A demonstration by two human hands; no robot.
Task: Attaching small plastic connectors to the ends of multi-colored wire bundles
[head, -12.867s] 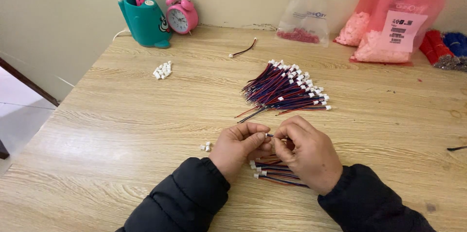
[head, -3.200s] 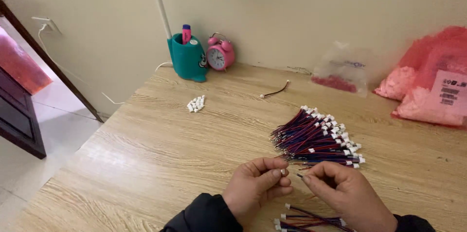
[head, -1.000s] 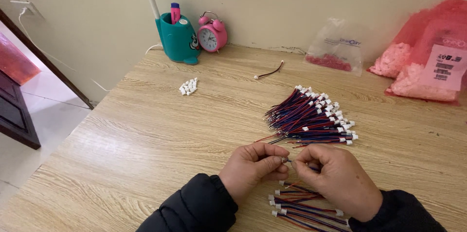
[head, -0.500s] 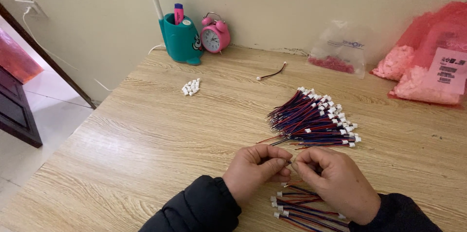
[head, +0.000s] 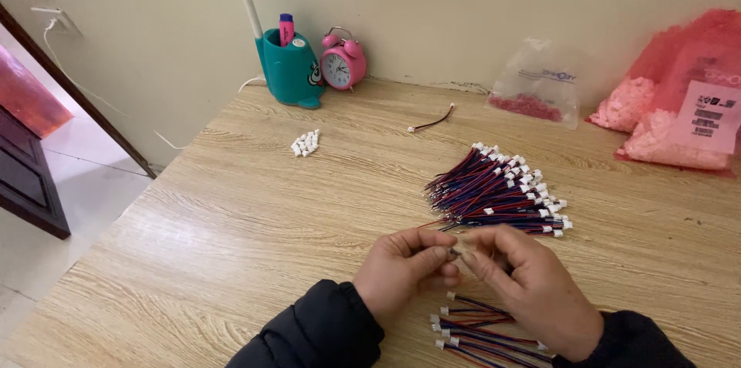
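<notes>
Wooden table under you, and your two hands met at its near edge, fingertip to fingertip. Your left hand was curled narrow, thumb and forefinger pinched together on something tiny at the meeting point. Your right hand mirrored it, fingers bent in tight, pinching from the other side. What sat between the fingertips was too small and too covered to make out; I could only tell that both hands were closed on it, at the spot where they touched.

Just below your right hand lay a small pile of red, blue and black wires, white plugs at their left ends, long axis running left to right, partly under your wrist.

Beyond your hands sat the big bundle, wires fanned out with the white plugs pointing up and right, bare ends gathered toward your hands. Its long axis ran on a diagonal from near left to far right.

Further off, a single wire lay alone, and a little heap of white plugs sat well to the left. A teal lamp base and pink clock stood by the wall, with a clear bag and pink bags at the right.
</notes>
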